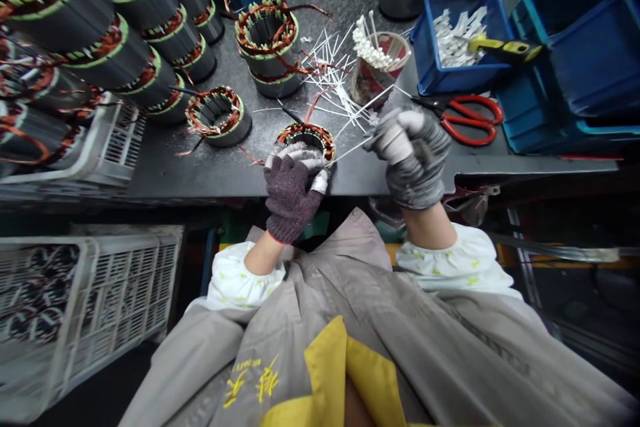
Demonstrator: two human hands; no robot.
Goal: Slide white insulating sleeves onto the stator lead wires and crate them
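My left hand [295, 190], in a dark purple glove with white-wrapped fingertips, grips the near rim of a small motor stator [320, 135] with copper windings at the table's front edge. Its fingers cover part of the ring. To the right, my right hand [413, 153], in a grey glove with white-wrapped fingers, is closed in a pinch on the end of a thin white cable tie [350, 150]. That tie stretches from the stator's right side to my fingers. Another low stator [220, 117] stands to the left, and a stacked pair [275, 67] stands behind.
Loose white ties [330, 73] lie scattered behind the stator, beside a cup [385, 73] full of them. Red-handled scissors [470, 120] rest at right. A blue bin [430, 73] holds white scraps and a yellow cutter [505, 48]. Stacked stators [140, 73] crowd the left.
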